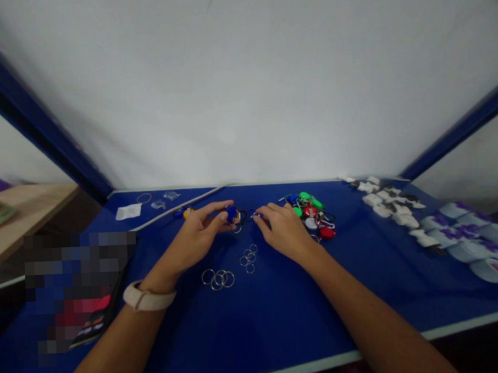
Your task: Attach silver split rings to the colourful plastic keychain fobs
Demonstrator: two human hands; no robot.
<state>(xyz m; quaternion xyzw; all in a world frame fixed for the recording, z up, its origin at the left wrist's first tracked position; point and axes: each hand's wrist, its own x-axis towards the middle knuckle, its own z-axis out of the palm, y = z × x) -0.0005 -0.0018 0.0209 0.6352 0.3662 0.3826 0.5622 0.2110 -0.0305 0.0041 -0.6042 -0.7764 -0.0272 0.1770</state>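
Observation:
My left hand (201, 228) grips a round blue badge reel (232, 213) between thumb and fingers; a black strap and a small ring hang from it. Just to the right, my right hand (277, 221) pinches a small blue carabiner clip (254, 214) at its fingertips. Whether the clip is joined to the reel is too small to tell. Beside my right hand lies a pile of green, red, white and blue badge reels (310, 212). A yellow reel (187, 213) sits partly behind my left hand. Below the hands are small split rings (249, 257) and larger split rings (218, 279).
A white cable (179, 206) crosses the blue table (280, 328) at the back left, near a white paper slip (128, 212) and clear plastic bits (158, 204). White plug-like pieces (392, 205) and white cups with purple decoration (466, 240) line the right. A blurred-out item (84, 287) lies left.

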